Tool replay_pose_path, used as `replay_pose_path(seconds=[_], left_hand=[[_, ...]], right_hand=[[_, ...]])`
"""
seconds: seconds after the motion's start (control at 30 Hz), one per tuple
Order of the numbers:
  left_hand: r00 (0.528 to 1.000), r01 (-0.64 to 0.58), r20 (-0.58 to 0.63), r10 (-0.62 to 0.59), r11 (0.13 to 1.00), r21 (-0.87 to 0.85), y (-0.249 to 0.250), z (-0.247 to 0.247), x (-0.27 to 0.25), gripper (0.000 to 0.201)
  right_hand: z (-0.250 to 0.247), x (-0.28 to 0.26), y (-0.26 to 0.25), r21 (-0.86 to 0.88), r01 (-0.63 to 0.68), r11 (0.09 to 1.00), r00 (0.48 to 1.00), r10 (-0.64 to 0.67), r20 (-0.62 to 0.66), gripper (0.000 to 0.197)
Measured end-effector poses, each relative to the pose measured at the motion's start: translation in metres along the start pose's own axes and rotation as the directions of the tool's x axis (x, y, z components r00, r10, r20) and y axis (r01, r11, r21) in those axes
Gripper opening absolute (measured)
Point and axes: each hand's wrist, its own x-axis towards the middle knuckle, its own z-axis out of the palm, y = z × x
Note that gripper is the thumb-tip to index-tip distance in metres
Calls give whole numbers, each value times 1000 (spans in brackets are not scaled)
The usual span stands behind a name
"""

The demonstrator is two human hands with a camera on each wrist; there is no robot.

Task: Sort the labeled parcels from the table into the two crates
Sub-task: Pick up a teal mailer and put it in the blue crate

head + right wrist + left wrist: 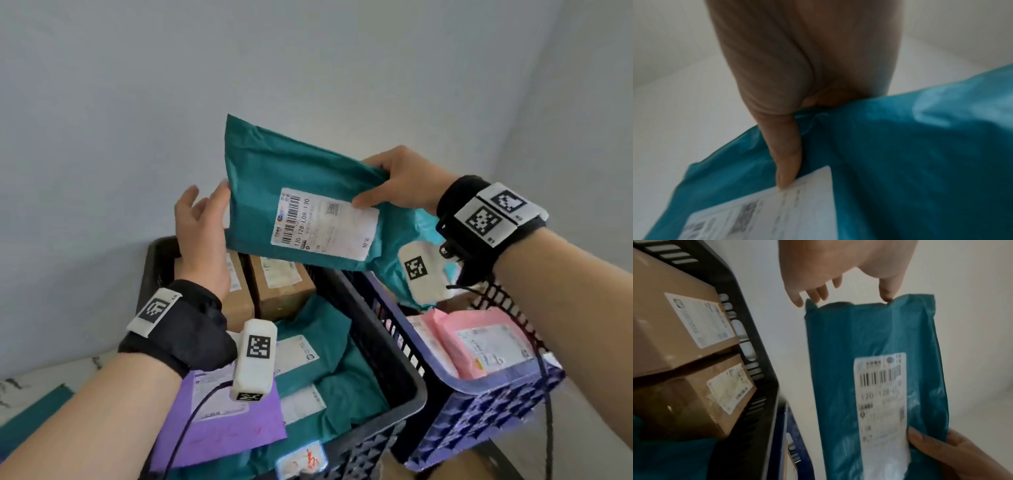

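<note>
A teal parcel (274,178) with a white barcode label (325,222) is held up in the air above the crates. My right hand (387,185) grips its right end, thumb (787,154) pressed on the label's edge and fingers behind the bag. My left hand (205,212) is at the parcel's left edge with straight fingers (813,293) just touching it. The same teal parcel (869,331) hangs between both hands in the left wrist view. Below stand a black crate (387,346) and a blue crate (479,407).
The black crate holds two cardboard boxes (281,291), teal parcels (325,377) and a purple parcel (219,421). Pink parcels (479,339) lie in the blue crate. Another teal parcel (30,414) lies on the marble table (51,377) at the left. A pale wall stands behind.
</note>
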Motion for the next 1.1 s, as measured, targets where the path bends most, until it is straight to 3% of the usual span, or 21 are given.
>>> replay_pose_path(seconds=[0.1,0.2,0.33,0.47,0.57,0.6,0.73,0.87,1.03,1.1], left_hand=[[998,-17,67,15,999,29,-2,32,0,49],[985,46,169,-40,999,-27,-11,64,-5,28],[941,155,315,-122,984,-83,-34,105,-21,33],[891,181,420,-172,983,20,-57,145,-45,21],[865,90,476,-158,982,164,-67,171,-58,13],[861,64,482,-160,976,209,-68,178,-61,10],[865,-23,478,-152,940,341,-79,205,-63,30],[907,-50,406,-113,927,371,-95,228,-67,14],[892,42,350,-287,822,568,-123,241,-66,12],[890,-6,335,-308,728,686,-133,244,-60,14]], right_hand=[[-29,-1,16,-83,20,996,1000,-19,17,26],[-44,-7,41,-104,-21,994,1000,20,-15,25],[-65,-23,82,-177,-69,982,997,63,-39,18],[-95,-38,122,-250,-141,958,990,138,-30,16],[-112,-42,150,-262,-157,952,985,169,23,18],[-115,-40,158,-265,-157,951,984,172,35,19],[-122,-35,187,-136,-159,978,987,163,15,20],[-120,-35,228,48,-173,984,983,169,77,17],[-99,-35,269,148,-193,970,964,159,215,14],[-88,-34,276,111,-206,972,944,167,284,14]])
